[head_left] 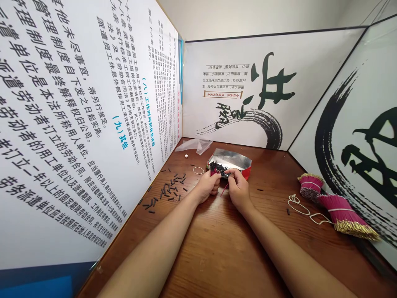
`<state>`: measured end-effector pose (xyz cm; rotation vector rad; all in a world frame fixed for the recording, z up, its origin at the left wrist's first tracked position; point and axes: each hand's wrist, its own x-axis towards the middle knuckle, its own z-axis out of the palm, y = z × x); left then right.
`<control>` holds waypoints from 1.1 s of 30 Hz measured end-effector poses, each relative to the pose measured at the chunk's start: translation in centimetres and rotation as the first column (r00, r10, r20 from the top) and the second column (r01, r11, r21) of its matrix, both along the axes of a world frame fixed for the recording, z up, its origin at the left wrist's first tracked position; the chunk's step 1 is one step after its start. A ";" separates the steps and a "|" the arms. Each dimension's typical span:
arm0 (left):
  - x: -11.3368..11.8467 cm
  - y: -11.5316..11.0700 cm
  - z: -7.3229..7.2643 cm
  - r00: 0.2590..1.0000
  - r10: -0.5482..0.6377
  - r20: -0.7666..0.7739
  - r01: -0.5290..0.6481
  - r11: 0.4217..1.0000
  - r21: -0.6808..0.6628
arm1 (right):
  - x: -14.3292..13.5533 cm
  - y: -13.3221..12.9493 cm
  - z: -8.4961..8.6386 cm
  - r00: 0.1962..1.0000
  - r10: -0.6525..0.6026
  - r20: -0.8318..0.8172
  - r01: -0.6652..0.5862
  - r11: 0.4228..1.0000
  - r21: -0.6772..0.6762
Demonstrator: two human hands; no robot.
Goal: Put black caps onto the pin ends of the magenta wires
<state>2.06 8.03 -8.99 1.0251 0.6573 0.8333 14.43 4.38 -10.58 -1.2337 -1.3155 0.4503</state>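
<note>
My left hand (210, 184) is closed around a bundle of thin pink wires with black ends (217, 167), held at the near edge of a foil-lined box (231, 157). Just beside it, my right hand (239, 188) is closed in a pinch at the end of a single pink wire (224, 190), which slants down between the two hands. Fingers cover the exact pinch point. Small black tubes fill the part of the box that shows, behind the hands. The box has a red outer side at its right end.
Short black tubes (167, 190) lie scattered on the brown table (198, 248) at left. A clear plastic bag (195, 145) and a rubber band (198, 170) are near the box. Two bundles of pink wires (341, 211) and loose pale bands (299, 205) lie at right. Printed panels (232, 49) enclose the table.
</note>
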 end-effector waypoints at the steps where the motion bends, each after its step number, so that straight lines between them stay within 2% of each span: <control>1: 0.0 0.0 0.0 1.000 0.000 -0.002 0.000 1.000 0.003 | 0.0 0.0 0.0 1.000 0.001 -0.003 -0.001 1.000 -0.001; 14: -0.1 -0.3 0.4 1.000 0.006 0.012 -0.006 1.000 0.016 | 0.0 0.0 0.0 1.000 -0.015 -0.001 0.015 1.000 -0.007; 21: -0.2 -0.1 0.1 0.999 -0.021 0.029 0.021 1.000 0.018 | 0.1 0.1 0.0 1.000 -0.009 0.007 0.009 1.000 -0.006; 33: 0.1 -0.1 -0.2 1.000 -0.003 -0.001 0.003 0.999 0.036 | -0.1 -0.1 0.1 1.000 0.024 0.004 -0.024 1.000 -0.003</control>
